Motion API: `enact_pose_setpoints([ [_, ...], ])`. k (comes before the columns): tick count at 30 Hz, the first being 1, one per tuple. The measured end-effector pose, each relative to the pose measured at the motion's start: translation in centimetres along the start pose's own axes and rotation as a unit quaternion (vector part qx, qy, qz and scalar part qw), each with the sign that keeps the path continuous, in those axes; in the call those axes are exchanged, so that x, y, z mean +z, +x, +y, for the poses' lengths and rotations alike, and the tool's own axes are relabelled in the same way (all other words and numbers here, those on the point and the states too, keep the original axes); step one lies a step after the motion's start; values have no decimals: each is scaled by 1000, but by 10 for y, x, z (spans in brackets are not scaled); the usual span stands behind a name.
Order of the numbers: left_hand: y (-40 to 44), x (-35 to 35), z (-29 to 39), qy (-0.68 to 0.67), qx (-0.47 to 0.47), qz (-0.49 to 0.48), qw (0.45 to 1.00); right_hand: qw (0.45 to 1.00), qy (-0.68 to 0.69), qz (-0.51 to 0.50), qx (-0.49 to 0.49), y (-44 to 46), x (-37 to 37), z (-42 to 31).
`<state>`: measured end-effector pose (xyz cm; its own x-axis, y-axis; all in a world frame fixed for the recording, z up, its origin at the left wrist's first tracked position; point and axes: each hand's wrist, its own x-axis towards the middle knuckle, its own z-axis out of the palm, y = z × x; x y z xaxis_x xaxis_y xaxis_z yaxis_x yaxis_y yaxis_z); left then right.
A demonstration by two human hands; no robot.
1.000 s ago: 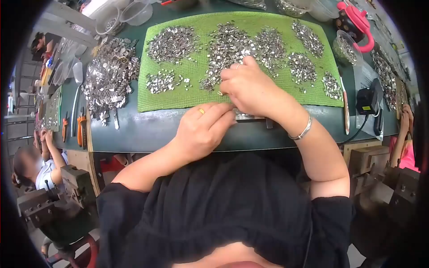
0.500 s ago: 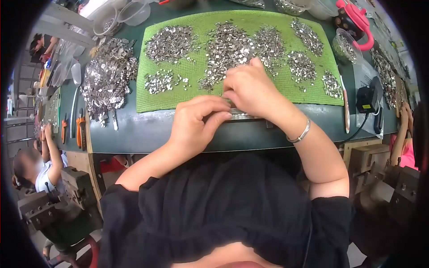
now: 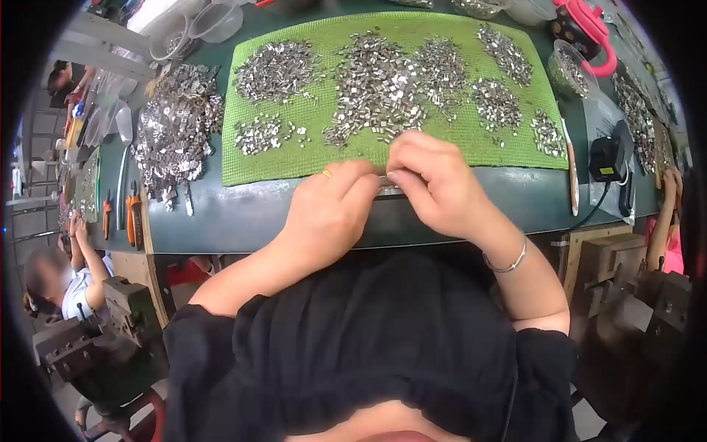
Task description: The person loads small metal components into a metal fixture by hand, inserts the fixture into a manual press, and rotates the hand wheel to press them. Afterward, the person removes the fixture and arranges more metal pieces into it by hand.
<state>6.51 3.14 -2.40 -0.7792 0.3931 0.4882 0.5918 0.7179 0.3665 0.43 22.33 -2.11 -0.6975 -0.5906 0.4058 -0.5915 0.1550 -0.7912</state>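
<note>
Work is judged to be in progress and unfinished: a narrow metal strip [image 3: 390,191] is held at the near edge of the green mat [image 3: 243,171], while a large stock of loose metal pieces is spread beyond it. The strip is gripped near its left end by the left hand [image 3: 328,210], as far as can be made out; the thumb and forefinger of the right hand [image 3: 438,184] are pinched together just above the strip, and whether a small piece is held between them cannot be told. The two hands are brought close together, their fingertips nearly touching. How much of the strip is completed cannot be established, since most of it is covered. Some sorting is judged to be done, the pieces on the mat being grouped in separate heaps; the central heap [image 3: 379,88], of bright, flat, squarish bits, is the largest, and in the upper left heap [image 3: 276,70] slimmer, rod-like bits are noted. A denser pile of linked-looking grey metal [image 3: 177,125] is found left of the mat, directly on the surface [image 3: 221,221], which is smooth, dark green and slightly glossy. The mat is soft-looking, with a fine woven or ribbed texture. Orange-handled pliers [image 3: 134,217] are laid at left; a translucent plastic tub [image 3: 573,72] of metal bits is placed at right.
</note>
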Motion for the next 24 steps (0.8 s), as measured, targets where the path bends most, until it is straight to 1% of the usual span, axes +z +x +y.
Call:
enact_pose_setpoints([
  [1,0,-1,1,50,32,-4,998,1000,10,10,4,-2,1,-2],
  [2,1,-1,2,50,33,-5,998,1000,20,19,8,-4,1,-4],
  [4,4,-4,5,97,62,-21,993,1000,23,20,6,-5,1,-2],
  [5,7,-8,7,98,63,-21,993,1000,25,19,2,-5,2,-2],
  [7,13,-20,9,87,69,-116,987,999,32,23,4,-5,2,-2],
  [11,19,-24,8,78,74,-152,982,999,45,26,14,-4,2,-2],
  [13,17,-21,2,25,39,-131,990,998,51,30,19,-5,1,-2],
  [14,15,-18,1,25,41,-131,990,998,56,34,25,-5,1,-1],
  [16,10,-11,0,-30,19,-46,998,998,48,30,23,-7,2,1],
  [17,7,-9,-2,-74,-19,-34,996,999,41,24,19,-8,2,2],
  [19,8,-11,-3,-156,-158,-67,973,1000,17,13,5,-8,3,2],
  [20,8,-11,-4,-180,-197,-62,962,1000,-4,-2,-10,-7,4,1],
  [21,7,-12,-4,-182,-197,-62,961,1000,-21,-7,-17,-6,4,1],
  [22,7,-13,-5,-191,-166,-61,965,1000,-23,-9,-16,-6,5,1],
  [23,6,-14,-5,-200,-136,-59,969,998,-57,-13,-30,-5,6,1],
  [24,4,-15,-6,-201,-137,-56,968,995,-90,-17,-44,-4,6,1],
])
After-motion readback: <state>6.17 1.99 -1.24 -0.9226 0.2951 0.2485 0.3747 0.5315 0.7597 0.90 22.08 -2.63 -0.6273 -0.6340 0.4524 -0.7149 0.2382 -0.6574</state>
